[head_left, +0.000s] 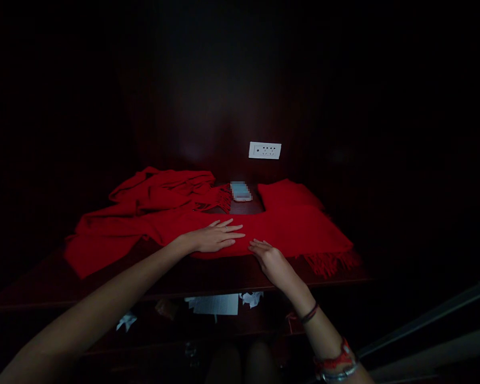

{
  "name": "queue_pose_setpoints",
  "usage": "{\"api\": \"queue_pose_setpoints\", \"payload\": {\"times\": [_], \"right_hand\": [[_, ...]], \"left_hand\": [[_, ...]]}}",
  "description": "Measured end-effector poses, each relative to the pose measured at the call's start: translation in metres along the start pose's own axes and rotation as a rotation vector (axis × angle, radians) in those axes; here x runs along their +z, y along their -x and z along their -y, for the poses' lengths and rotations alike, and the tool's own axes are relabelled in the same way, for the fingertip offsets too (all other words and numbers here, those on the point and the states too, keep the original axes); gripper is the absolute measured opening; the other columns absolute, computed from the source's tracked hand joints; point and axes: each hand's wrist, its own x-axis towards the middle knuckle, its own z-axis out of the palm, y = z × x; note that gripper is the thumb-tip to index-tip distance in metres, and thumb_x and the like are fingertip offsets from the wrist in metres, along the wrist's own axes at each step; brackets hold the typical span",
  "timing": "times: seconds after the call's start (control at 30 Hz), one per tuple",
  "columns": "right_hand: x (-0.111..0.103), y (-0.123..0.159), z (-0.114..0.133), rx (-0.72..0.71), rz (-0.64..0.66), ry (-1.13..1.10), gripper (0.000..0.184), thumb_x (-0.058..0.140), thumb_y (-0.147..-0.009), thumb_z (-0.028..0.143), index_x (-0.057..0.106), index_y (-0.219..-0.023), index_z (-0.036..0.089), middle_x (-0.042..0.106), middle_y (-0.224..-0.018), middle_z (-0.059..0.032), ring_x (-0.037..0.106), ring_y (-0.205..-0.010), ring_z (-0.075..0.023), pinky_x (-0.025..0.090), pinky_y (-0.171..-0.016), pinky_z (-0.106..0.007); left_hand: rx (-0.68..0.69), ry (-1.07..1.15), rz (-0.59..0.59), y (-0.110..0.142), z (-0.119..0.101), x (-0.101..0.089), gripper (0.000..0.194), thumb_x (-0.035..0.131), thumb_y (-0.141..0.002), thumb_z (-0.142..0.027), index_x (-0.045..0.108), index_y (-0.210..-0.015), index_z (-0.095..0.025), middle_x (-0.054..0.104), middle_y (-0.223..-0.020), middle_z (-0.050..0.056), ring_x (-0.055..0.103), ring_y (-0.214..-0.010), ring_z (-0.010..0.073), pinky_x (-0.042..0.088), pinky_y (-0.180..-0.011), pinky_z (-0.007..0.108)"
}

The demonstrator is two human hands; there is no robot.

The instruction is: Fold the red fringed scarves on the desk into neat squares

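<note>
The red scarf (300, 229) is spread across the worktop (176, 280), touched by the open left hand (218, 236) and open right hand (270, 257); farther, a phone (240, 191) is flanked by it; nearer, papers (218, 304) are seen below.

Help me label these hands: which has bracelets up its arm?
The right hand: a dark band and red and silvery bracelets circle its arm. The left hand, spread on red cloth, shows no bracelets.

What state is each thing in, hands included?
Red fringed fabric scarf: smooth at right, rumpled at left.
Left hand: open, palm down on scarf.
Right hand: open, fingers slightly bent, on scarf.
Pale-blue rectangular phone: lying flat; surface pixelated.
White rectangular socket: nothing plugged in.
White paper scraps: crumpled.
</note>
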Motion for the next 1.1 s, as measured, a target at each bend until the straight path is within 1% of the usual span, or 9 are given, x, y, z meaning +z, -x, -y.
{"api": "queue_pose_setpoints", "payload": {"times": [0.1, 0.2, 0.3, 0.43, 0.57, 0.7, 0.8, 0.97, 1.1], "right_hand": [[0.0, 0.0, -0.001, 0.001, 0.014, -0.014, 0.041, 0.036, -0.072, -0.003, 0.055, -0.106, 0.01, 0.054, -0.111, -0.0123, 0.046, -0.107, -0.0176, 0.035, -0.093, -0.035], [0.002, 0.002, -0.003, -0.011, 0.003, -0.047, 0.046, 0.035, -0.069, -0.005, 0.054, -0.108, 0.012, 0.053, -0.112, -0.0113, 0.046, -0.108, -0.0169, 0.034, -0.094, -0.036], [0.003, 0.003, -0.005, -0.011, -0.013, -0.075, 0.05, 0.034, -0.067, -0.006, 0.053, -0.109, 0.014, 0.053, -0.112, -0.0106, 0.045, -0.108, -0.0164, 0.033, -0.094, -0.037], [0.001, 0.002, -0.003, 0.004, 0.01, -0.076, 0.052, 0.033, -0.065, -0.007, 0.053, -0.109, 0.012, 0.053, -0.112, -0.0116, 0.044, -0.109, -0.0172, 0.033, -0.094, -0.037], [-0.001, 0.003, -0.002, 0.013, 0.005, -0.082, 0.053, 0.033, -0.065, -0.007, 0.054, -0.109, 0.014, 0.053, -0.112, -0.0104, 0.046, -0.107, -0.0159, 0.033, -0.094, -0.035], [0.001, 0.003, -0.003, 0.011, 0.003, -0.085, 0.054, 0.033, -0.065, -0.007, 0.053, -0.11, 0.014, 0.053, -0.113, -0.0103, 0.045, -0.108, -0.0153, 0.033, -0.095, -0.034], [0.002, 0.003, -0.004, 0.014, 0.004, -0.083, 0.053, 0.033, -0.065, -0.006, 0.052, -0.111, 0.015, 0.053, -0.112, -0.0089, 0.046, -0.108, -0.0151, 0.033, -0.095, -0.034], [-0.001, 0.002, 0.0, 0.027, 0.01, -0.046, 0.051, 0.034, -0.067, -0.005, 0.053, -0.111, 0.014, 0.053, -0.112, -0.0096, 0.045, -0.108, -0.0157, 0.032, -0.095, -0.033], [-0.002, 0.002, 0.001, 0.023, 0.03, -0.031, 0.051, 0.034, -0.067, -0.005, 0.052, -0.111, 0.012, 0.052, -0.114, -0.01, 0.045, -0.108, -0.0159, 0.032, -0.095, -0.032]], "left_hand": [[-0.103, -0.006, 0.145, -0.006, 0.011, -0.004, 0.046, 0.029, -0.083, -0.044, 0.019, -0.128, -0.036, 0.012, -0.138, -0.003, 0.005, -0.125, 0.0291, 0.011, -0.096, 0.052], [-0.275, -0.084, 0.155, -0.01, 0.014, -0.013, 0.046, 0.032, -0.083, -0.038, 0.024, -0.128, -0.033, 0.012, -0.138, 0.0, 0.004, -0.124, 0.0325, 0.01, -0.095, 0.054], [-0.171, -0.145, 0.105, -0.022, 0.004, -0.017, 0.044, 0.031, -0.083, -0.034, 0.028, -0.127, -0.03, 0.011, -0.138, 0.0, 0.004, -0.125, 0.0284, 0.008, -0.098, 0.049], [0.013, -0.109, 0.122, -0.044, -0.003, -0.006, 0.045, 0.023, -0.086, -0.032, 0.017, -0.13, -0.028, 0.008, -0.139, -0.001, 0.002, -0.126, 0.0226, 0.01, -0.1, 0.041], [0.001, -0.107, 0.096, -0.053, 0.021, 0.003, 0.045, 0.017, -0.087, -0.036, 0.013, -0.131, -0.027, 0.009, -0.139, 0.0, 0.003, -0.126, 0.02, 0.009, -0.101, 0.039], [-0.162, -0.141, 0.088, -0.051, 0.043, -0.003, 0.047, 0.018, -0.088, -0.037, 0.013, -0.132, -0.022, 0.006, -0.139, 0.007, 0.004, -0.126, 0.0221, 0.011, -0.1, 0.039], [-0.188, -0.155, 0.035, -0.051, 0.036, -0.005, 0.048, 0.019, -0.088, -0.037, 0.014, -0.132, -0.019, 0.002, -0.139, 0.009, 0.001, -0.126, 0.0229, 0.01, -0.1, 0.038], [0.05, -0.088, 0.033, -0.049, 0.013, 0.006, 0.045, 0.017, -0.088, -0.034, 0.013, -0.132, -0.023, 0.009, -0.139, 0.001, 0.003, -0.126, 0.0167, 0.009, -0.102, 0.035], [-0.036, -0.103, 0.034, -0.045, 0.027, 0.007, 0.044, 0.018, -0.088, -0.033, 0.016, -0.131, -0.024, 0.012, -0.138, 0.003, 0.008, -0.126, 0.0181, 0.011, -0.101, 0.036]]}}
